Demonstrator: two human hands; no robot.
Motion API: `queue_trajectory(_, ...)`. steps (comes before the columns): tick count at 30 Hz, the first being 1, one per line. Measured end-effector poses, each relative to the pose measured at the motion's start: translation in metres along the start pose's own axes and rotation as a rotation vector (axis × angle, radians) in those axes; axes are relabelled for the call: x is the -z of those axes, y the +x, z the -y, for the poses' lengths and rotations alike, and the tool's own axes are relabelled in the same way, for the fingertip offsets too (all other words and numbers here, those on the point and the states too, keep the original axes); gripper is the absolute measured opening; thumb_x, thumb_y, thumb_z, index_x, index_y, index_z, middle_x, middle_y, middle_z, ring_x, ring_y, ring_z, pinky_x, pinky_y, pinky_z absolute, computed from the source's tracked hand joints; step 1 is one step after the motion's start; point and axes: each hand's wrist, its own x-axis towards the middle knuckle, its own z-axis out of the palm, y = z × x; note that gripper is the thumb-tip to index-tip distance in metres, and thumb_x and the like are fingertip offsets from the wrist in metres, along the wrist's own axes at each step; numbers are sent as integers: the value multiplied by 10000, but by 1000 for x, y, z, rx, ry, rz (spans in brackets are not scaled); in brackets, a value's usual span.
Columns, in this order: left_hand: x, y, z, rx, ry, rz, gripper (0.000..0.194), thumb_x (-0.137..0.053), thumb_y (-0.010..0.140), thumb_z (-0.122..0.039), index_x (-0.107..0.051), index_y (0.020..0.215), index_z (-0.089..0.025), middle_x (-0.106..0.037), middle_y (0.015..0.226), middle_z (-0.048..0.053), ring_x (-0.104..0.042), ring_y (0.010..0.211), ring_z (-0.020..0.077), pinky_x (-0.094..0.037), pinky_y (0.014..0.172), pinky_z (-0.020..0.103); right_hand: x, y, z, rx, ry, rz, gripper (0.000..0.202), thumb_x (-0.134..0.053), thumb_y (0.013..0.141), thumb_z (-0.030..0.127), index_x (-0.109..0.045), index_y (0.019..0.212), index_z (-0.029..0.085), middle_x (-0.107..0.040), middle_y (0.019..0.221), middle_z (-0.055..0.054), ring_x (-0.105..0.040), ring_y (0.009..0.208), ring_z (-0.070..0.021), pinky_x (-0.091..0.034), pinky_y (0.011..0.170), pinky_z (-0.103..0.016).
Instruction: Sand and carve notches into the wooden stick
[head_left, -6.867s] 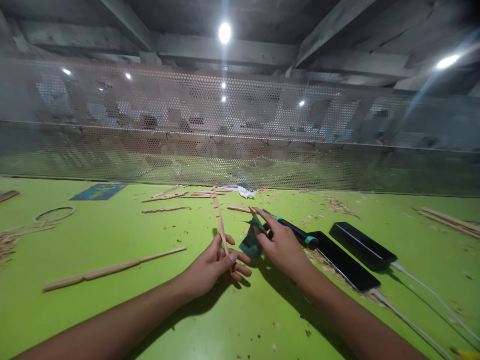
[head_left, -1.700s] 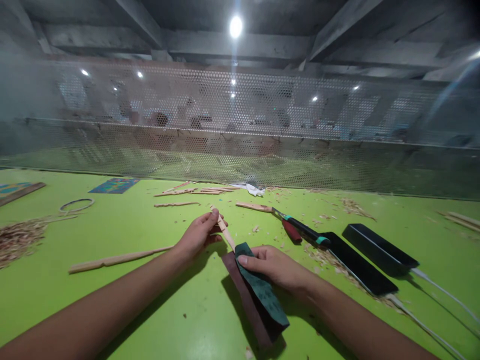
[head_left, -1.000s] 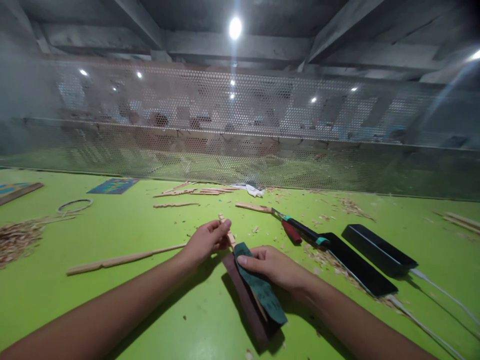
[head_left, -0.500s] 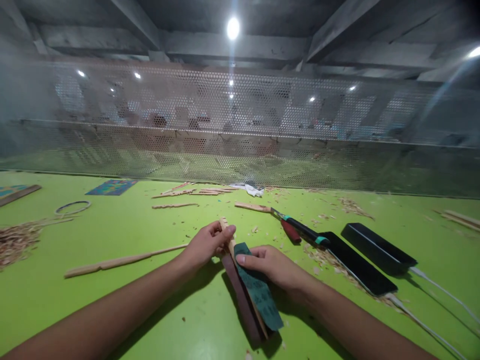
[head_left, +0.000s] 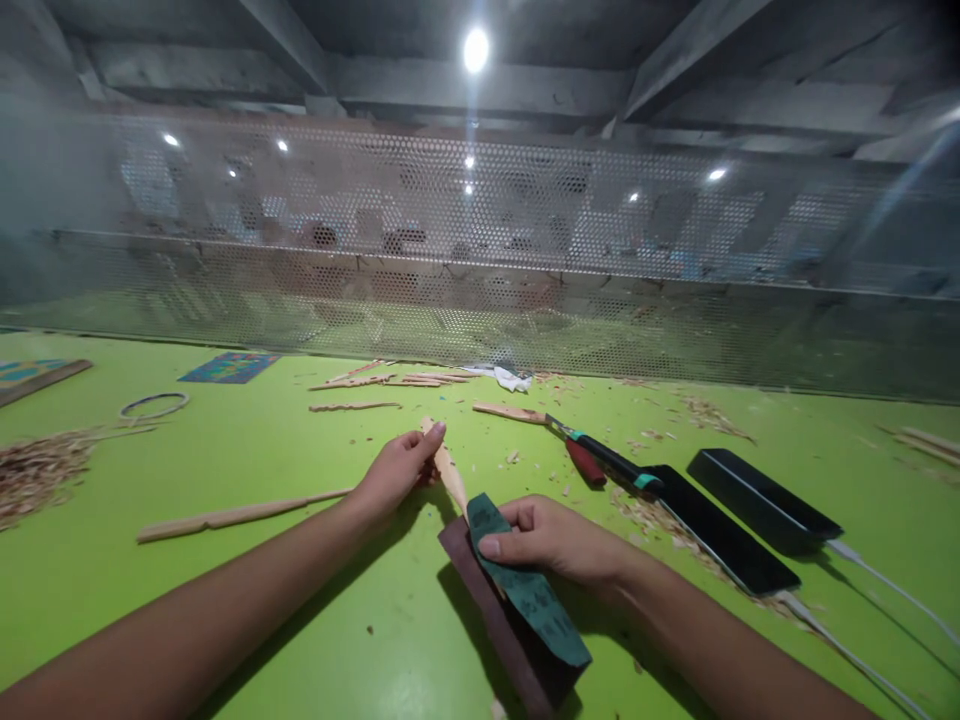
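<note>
Person's left hand pinches a wooden stick near its far end; right hand pinches folded sandpaper around the near part, over green counter. Phone lies to the right.

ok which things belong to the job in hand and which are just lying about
In use:
wooden piece, in the left hand
folded sandpaper, in the right hand

Seemingly just lying about:
phone
black box
white ring
patterned card
shavings pile
</note>
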Motion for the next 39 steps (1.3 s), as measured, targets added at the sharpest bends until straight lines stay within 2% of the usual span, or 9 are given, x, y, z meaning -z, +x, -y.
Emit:
queue_trajectory(5, 1, 1, 0, 6, -23, 26, 569, -813, 776, -712, -639, 802, -172, -623, 680, 7, -557, 593, 125, -459, 584, 247, 1, -1, 1, -11, 94, 20, 502, -999, 636, 467, -781, 861, 75, -757, 777, -77, -694, 647, -131, -540, 683, -255)
queue_trajectory(9, 0, 0, 1, 7, -49, 52, 575, -834, 759, -706, -665, 857, -165, -639, 717, 10, -599, 654, 139, -494, 642, 252, -1, -1, 0, 9, 150, 1, 484, -988, 667, 450, -780, 892, 75, -768, 819, -92, -708, 674, -142, -551, 700, -265)
queue_trajectory(14, -14, -15, 3, 23, -100, 130, 506, -860, 775, -643, -652, 865, -191, -665, 766, 22, -629, 667, 154, -520, 640, 275, -3, 1, 0, 30, 173, -42, 445, -981, 692, 403, -767, 920, 87, -765, 821, -86, -707, 685, -148, -559, 721, -279)
queue_trajectory(19, -27, -32, 1, 32, -115, 233, 472, -929, 731, -550, -700, 934, -191, -695, 833, 34, -662, 735, 177, -549, 706, 309, -1, 3, 4, 78, 142, -103, 423, -954, 735, 446, -765, 896, 103, -758, 775, -62, -685, 658, -132, -535, 684, -252)
queue_trajectory(22, -25, -29, 0, 18, -91, 220, 460, -926, 732, -551, -712, 905, -183, -686, 824, 30, -645, 729, 168, -530, 696, 294, 0, 4, 5, 72, 120, -106, 458, -968, 706, 471, -768, 895, 105, -756, 754, -56, -687, 659, -131, -526, 667, -239)
queue_trajectory(26, -12, -11, -3, -21, -53, 131, 451, -884, 772, -587, -666, 824, -196, -595, 694, -22, -528, 599, 121, -450, 598, 247, -1, 2, 3, -1, 83, -84, 519, -1002, 632, 486, -771, 864, 83, -764, 768, -73, -680, 616, -121, -521, 629, -232)
queue_trajectory(30, 0, 2, -5, -61, -49, 63, 486, -884, 760, -608, -633, 817, -195, -580, 719, -26, -529, 641, 119, -459, 630, 234, -2, 2, 0, -30, 45, -100, 543, -988, 642, 512, -779, 875, 68, -771, 775, -89, -684, 600, -123, -521, 607, -233)
queue_trajectory(36, -3, -3, 0, -32, -64, 102, 480, -880, 777, -592, -629, 878, -195, -598, 753, -18, -564, 657, 116, -469, 631, 227, -1, 4, 2, 23, 34, -148, 493, -955, 665, 557, -731, 747, 127, -693, 617, -5, -585, 484, -95, -464, 506, -221)
queue_trajectory(39, -9, -9, 3, -6, -68, 169, 456, -889, 783, -562, -639, 887, -195, -598, 744, -22, -574, 648, 120, -486, 631, 238, -3, 5, 4, 37, 32, -151, 513, -972, 634, 554, -739, 764, 116, -711, 656, -26, -607, 520, -106, -471, 519, -226)
